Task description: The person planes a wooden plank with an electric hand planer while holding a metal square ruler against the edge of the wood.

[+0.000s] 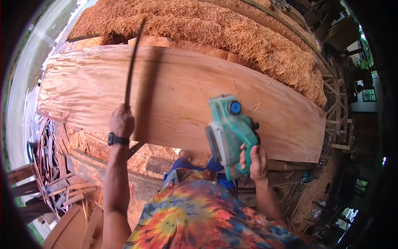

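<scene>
A wide wooden board (pixel 186 91) lies crosswise in front of me, its grain showing and small shavings scattered on it. My left hand (pixel 122 122), with a dark watch at the wrist, is closed round one end of a long, thin dark bar (pixel 133 62). This bar extends across the board and a broad shadow falls beside it. In my right hand (pixel 258 164) is a teal electric planer (pixel 224 124) with a blue round knob, gripped by its rear handle. The planer is tilted on its side over the board's near edge; its contact with the board cannot be made out.
Thick heaps of wood shavings (pixel 232 33) line the board's far side. Scrap wood strips (pixel 72 189) are piled at the lower left. Timber framing (pixel 338 103) stands at the right. More shavings and planks lie below the board, near my feet.
</scene>
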